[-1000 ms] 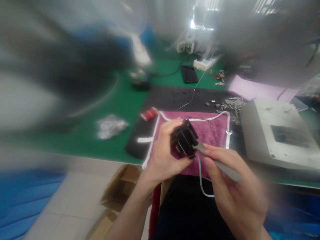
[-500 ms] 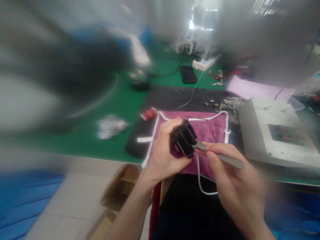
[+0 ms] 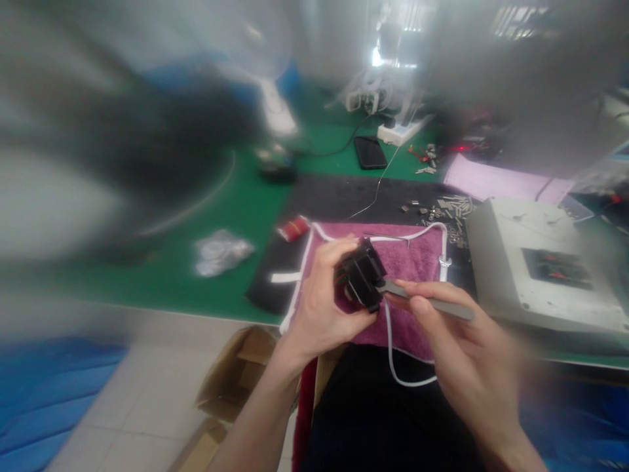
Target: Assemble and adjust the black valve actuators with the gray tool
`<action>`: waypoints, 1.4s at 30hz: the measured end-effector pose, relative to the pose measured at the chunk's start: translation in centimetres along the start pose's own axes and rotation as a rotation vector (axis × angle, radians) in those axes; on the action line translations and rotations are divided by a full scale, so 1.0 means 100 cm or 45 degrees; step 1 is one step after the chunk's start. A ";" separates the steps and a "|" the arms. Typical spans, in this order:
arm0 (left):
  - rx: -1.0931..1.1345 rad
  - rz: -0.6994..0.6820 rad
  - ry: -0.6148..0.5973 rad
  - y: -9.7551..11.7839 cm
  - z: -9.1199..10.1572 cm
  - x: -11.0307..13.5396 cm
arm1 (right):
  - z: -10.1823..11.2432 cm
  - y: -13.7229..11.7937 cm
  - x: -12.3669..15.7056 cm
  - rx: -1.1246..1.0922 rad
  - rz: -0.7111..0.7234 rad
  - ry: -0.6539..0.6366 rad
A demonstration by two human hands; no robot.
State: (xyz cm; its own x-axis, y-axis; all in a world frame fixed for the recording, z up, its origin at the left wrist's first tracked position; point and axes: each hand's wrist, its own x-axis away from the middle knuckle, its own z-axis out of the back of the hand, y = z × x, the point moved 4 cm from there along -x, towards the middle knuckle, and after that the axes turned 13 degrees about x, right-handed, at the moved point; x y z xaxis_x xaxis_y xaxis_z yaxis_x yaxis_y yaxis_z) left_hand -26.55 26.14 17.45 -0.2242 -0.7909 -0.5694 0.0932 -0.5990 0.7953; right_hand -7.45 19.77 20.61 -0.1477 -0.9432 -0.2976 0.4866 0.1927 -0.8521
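Note:
My left hand [image 3: 327, 295] is closed around a black boxy part [image 3: 362, 272], fingers over its top and thumb beneath. What the part is, I cannot make out. In my right hand [image 3: 464, 347], pinched between thumb and fingers, is a flat grey open-end wrench [image 3: 449, 308]. Its head reaches the right side of the black part; the exact contact is too small to see. Both hands are above a purple towel [image 3: 417, 262] with white edging. A white cable [image 3: 392, 347] hangs down near the black part and loops over the dark clothing on my lap.
A grey metal box [image 3: 501, 255] stands at right, beside scattered small metal parts [image 3: 455, 206]. A small wrench [image 3: 445, 262] lies on the towel's right edge. Left are a red packet [image 3: 295, 228] and a clear plastic bag [image 3: 223, 252]. Behind lie a phone [image 3: 371, 153] and power strip [image 3: 400, 133].
The view has shifted very slightly. The wrench handle and my right hand have turned a little; the left hand and the black part stay almost in place.

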 end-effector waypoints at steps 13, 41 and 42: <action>0.047 -0.033 -0.053 -0.002 -0.001 0.002 | -0.008 0.036 -0.017 -0.732 -0.509 -0.186; 0.028 -0.110 -0.039 -0.002 -0.003 0.002 | 0.011 -0.013 0.016 0.291 0.347 0.148; 0.028 -0.109 -0.037 -0.003 -0.003 0.002 | 0.007 -0.015 0.017 0.298 0.400 0.128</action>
State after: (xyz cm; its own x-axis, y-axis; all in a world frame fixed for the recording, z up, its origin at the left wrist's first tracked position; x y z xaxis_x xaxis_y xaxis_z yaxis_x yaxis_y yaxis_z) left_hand -26.38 26.08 17.05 -0.2583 -0.7328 -0.6295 0.0511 -0.6611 0.7485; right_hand -7.86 17.66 21.67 -0.0383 -0.8148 -0.5784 0.7025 0.3897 -0.5955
